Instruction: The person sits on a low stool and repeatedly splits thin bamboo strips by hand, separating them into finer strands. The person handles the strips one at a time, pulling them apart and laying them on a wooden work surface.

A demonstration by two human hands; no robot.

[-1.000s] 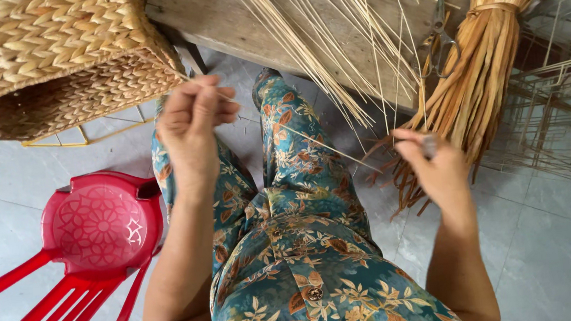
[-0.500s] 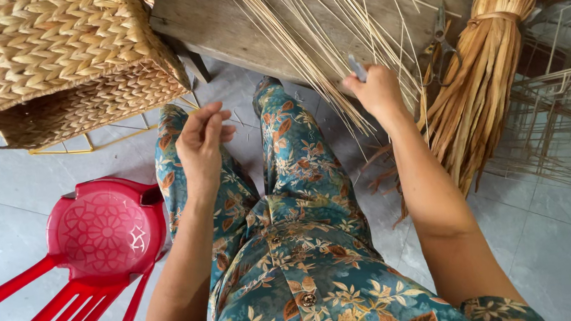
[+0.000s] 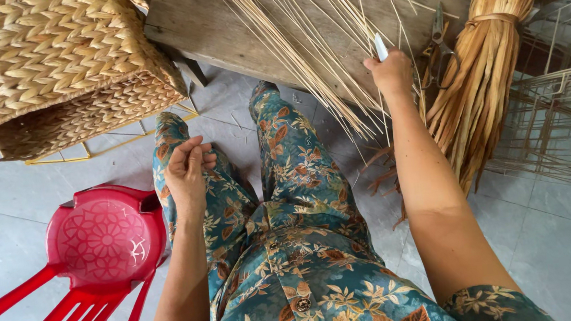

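At far right, on the bench (image 3: 219, 28), my right hand (image 3: 393, 74) is clamping a small white tool (image 3: 380, 47) among the reeds (image 3: 303, 42); my left hand (image 3: 187, 172) is resting, fingers curled together, on my knee.

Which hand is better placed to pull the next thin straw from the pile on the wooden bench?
Probably the right hand: it rests at the pale thin straws on the wooden bench. The left hand sits on the lap.

The reeds (image 3: 303, 49) lie on the bench (image 3: 219, 28), with the baskets (image 3: 50, 71) to its left and the fibre bundle (image 3: 484, 74) to its right. The chair (image 3: 100, 245) stands left of the knees, below the baskets.
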